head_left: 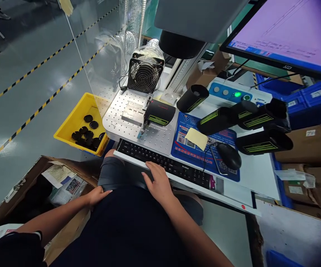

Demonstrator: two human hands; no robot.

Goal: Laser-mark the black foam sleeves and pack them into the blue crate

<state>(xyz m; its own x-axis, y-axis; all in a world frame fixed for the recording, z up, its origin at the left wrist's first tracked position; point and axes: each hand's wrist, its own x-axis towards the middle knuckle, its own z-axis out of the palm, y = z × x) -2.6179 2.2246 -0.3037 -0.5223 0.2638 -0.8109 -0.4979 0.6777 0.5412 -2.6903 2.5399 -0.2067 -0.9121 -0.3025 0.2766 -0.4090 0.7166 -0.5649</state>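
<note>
My right hand [158, 180] lies flat on the near edge of the black keyboard [168, 163], fingers stretched over the keys and holding nothing. My left hand [97, 194] rests on my left thigh beside the cardboard box [18, 193], fingers loosely bent and nothing visible in them. On the perforated metal plate [127, 126] a black cylinder with green markings [159, 113] sits in a fixture under the machine head [180, 44].
A yellow bin [70, 124] with several black round caps stands left of the plate. Three more black cylinders [249, 122] lie right, beside a black mouse [229, 156] and a yellow note [196, 138]. A fan [144, 76], monitor [285, 33] and blue crates [310, 98] stand behind.
</note>
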